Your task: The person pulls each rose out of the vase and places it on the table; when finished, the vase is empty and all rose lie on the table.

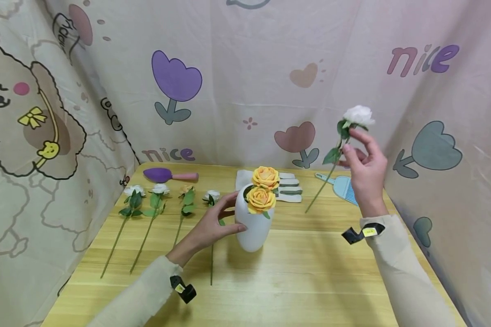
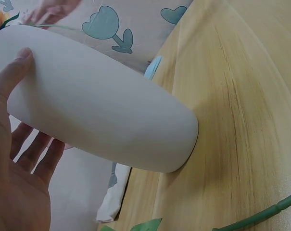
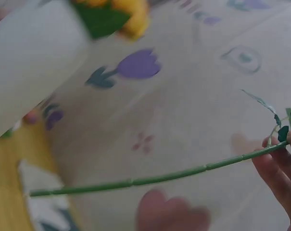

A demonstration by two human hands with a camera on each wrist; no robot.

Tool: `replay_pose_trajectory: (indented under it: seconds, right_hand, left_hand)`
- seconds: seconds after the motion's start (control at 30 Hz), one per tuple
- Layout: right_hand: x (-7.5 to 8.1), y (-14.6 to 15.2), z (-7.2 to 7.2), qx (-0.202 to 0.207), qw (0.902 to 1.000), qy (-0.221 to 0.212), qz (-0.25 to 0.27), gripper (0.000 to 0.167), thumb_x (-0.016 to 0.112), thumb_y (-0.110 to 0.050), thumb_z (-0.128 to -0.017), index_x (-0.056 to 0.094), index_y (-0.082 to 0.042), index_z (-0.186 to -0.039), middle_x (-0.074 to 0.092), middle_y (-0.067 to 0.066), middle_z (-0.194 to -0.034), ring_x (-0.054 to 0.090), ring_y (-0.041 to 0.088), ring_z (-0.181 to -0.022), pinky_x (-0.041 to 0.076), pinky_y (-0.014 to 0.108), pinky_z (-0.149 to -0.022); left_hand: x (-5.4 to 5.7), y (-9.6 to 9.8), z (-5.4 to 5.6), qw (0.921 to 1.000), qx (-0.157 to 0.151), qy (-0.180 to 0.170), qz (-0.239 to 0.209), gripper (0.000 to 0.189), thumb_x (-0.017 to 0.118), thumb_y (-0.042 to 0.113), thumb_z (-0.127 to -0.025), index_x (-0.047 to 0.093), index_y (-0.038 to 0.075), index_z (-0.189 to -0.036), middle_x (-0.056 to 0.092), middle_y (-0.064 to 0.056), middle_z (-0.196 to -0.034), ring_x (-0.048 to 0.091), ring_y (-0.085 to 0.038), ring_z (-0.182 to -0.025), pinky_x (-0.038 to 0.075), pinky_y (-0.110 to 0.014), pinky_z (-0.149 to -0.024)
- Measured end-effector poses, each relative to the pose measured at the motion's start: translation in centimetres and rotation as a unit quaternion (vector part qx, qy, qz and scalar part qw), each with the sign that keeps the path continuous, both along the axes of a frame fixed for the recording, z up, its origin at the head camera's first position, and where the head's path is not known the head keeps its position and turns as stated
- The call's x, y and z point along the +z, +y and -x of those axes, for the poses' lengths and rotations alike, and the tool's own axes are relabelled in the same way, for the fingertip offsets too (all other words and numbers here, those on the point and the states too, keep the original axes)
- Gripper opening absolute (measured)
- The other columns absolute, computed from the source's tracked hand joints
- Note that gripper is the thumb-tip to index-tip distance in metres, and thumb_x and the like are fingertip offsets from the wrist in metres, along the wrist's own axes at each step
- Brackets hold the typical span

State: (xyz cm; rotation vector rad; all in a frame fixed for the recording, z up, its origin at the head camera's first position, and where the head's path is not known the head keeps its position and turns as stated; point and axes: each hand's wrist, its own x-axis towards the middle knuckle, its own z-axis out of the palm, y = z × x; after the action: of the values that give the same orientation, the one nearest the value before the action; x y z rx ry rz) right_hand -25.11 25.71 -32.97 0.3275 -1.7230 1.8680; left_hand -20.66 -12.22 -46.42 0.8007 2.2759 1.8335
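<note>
A white vase [image 1: 251, 229] stands upright on the table with two yellow-orange roses [image 1: 261, 200] in its mouth. My left hand [image 1: 214, 223] holds the vase from its left side, and in the left wrist view the thumb lies on the near face of the vase [image 2: 102, 96] with the fingers round the other side. Up to the right, my right hand [image 1: 368, 170] pinches a white artificial rose [image 1: 358, 116] just under its bloom. The rose's green stem [image 3: 169, 177] slants down to the left, its lower end apart from the vase.
Several loose roses lie left of the vase, among them a white rose [image 1: 134, 200] and a yellowish one [image 1: 187, 200]. Behind are a purple trowel [image 1: 159, 174], grey-white gloves [image 1: 288, 195] and a blue dustpan-like tool [image 1: 343, 187]. A printed curtain [image 1: 229, 81] surrounds the wooden table [image 1: 303, 281].
</note>
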Motion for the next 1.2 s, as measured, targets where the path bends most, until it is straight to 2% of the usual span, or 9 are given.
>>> replay_pose_trajectory:
  seconds: [0.07,0.17,0.27,0.43,0.53,0.73,1.0,1.13,1.2]
  right_hand:
    - [-1.7,0.5,-0.4,0.006,0.9989,-0.035,-0.032,0.04,0.07,-0.001,-0.105,0.068,-0.009,-0.144,0.068,0.008,-0.135,0.077,0.012,-0.09,0.067,0.027,-0.075]
    - [-4.4,1.0,-1.2,0.024,0.9922,-0.089,-0.084,0.044,0.068,-0.004,-0.107,0.063,-0.008,-0.15,0.064,0.007,-0.138,0.077,0.01,-0.091,0.068,0.03,-0.077]
    - [-7.5,1.0,-1.9,0.047,0.9798,-0.129,-0.145,0.046,0.064,-0.006,-0.109,0.057,-0.006,-0.155,0.056,0.01,-0.153,0.075,0.006,-0.097,0.068,0.034,-0.079]
    - [-12.5,0.4,-3.2,0.088,0.9589,-0.197,-0.184,0.047,0.064,-0.007,-0.11,0.055,-0.003,-0.156,0.058,0.028,-0.146,0.074,0.002,-0.098,0.07,0.037,-0.077]
    - [-14.6,-0.2,-3.9,0.105,0.9454,-0.244,-0.188,0.048,0.065,-0.009,-0.11,0.055,-0.004,-0.157,0.061,0.032,-0.138,0.076,0.008,-0.097,0.07,0.037,-0.077]
    - [-17.5,-1.8,-4.5,0.129,0.9207,-0.315,-0.19,0.048,0.067,-0.008,-0.108,0.057,-0.009,-0.155,0.069,0.032,-0.128,0.078,0.038,-0.095,0.07,0.042,-0.072]
    - [-20.2,-3.6,-4.7,0.156,0.9025,-0.35,-0.197,0.043,0.066,-0.003,-0.108,0.061,-0.006,-0.15,0.068,0.027,-0.134,0.075,0.026,-0.088,0.07,0.041,-0.067]
    - [-20.8,-4.0,-4.5,0.169,0.902,-0.347,-0.194,0.041,0.067,-0.002,-0.107,0.062,-0.005,-0.148,0.07,0.024,-0.116,0.07,0.022,-0.08,0.069,0.04,-0.066]
    - [-20.9,-4.2,-4.4,0.167,0.9041,-0.34,-0.198,0.04,0.068,-0.003,-0.106,0.063,-0.004,-0.146,0.067,0.022,-0.115,0.07,0.022,-0.078,0.069,0.039,-0.065]
  left_hand:
    - [0.0,0.0,0.0,1.0,0.0,0.0,-0.002,0.087,0.087,0.02,-0.095,0.04,0.025,-0.168,0.05,-0.009,-0.164,0.049,-0.037,-0.151,0.044,-0.063,-0.124]
    - [0.0,0.0,0.0,1.0,0.0,0.003,-0.002,0.087,0.087,0.019,-0.095,0.04,0.025,-0.168,0.049,-0.009,-0.164,0.049,-0.037,-0.151,0.044,-0.063,-0.124]
    - [-0.1,0.0,0.0,1.0,0.001,0.004,-0.001,0.087,0.087,0.019,-0.095,0.04,0.025,-0.168,0.049,-0.008,-0.165,0.049,-0.037,-0.151,0.045,-0.063,-0.124]
    - [-0.1,0.0,0.0,1.0,0.001,0.004,-0.001,0.087,0.087,0.019,-0.095,0.039,0.024,-0.168,0.049,-0.009,-0.165,0.049,-0.037,-0.151,0.045,-0.063,-0.124]
    - [-0.1,0.0,0.0,1.0,0.001,0.004,-0.001,0.087,0.087,0.019,-0.095,0.039,0.024,-0.168,0.049,-0.009,-0.164,0.049,-0.037,-0.151,0.045,-0.063,-0.124]
    - [0.0,0.0,0.0,1.0,0.0,0.003,-0.004,0.087,0.087,0.019,-0.095,0.04,0.023,-0.168,0.049,-0.009,-0.164,0.049,-0.037,-0.151,0.044,-0.063,-0.124]
    - [-0.1,0.0,0.0,1.0,0.002,0.002,0.0,0.087,0.087,0.019,-0.094,0.04,0.024,-0.167,0.049,-0.009,-0.165,0.049,-0.037,-0.151,0.045,-0.062,-0.124]
    - [0.0,0.0,0.0,1.0,0.002,0.001,0.0,0.087,0.087,0.019,-0.094,0.04,0.024,-0.167,0.049,-0.01,-0.164,0.049,-0.037,-0.151,0.045,-0.063,-0.123]
    - [0.0,0.0,0.0,1.0,0.003,0.0,0.001,0.087,0.087,0.019,-0.095,0.04,0.024,-0.167,0.049,-0.01,-0.164,0.049,-0.037,-0.15,0.045,-0.063,-0.123]
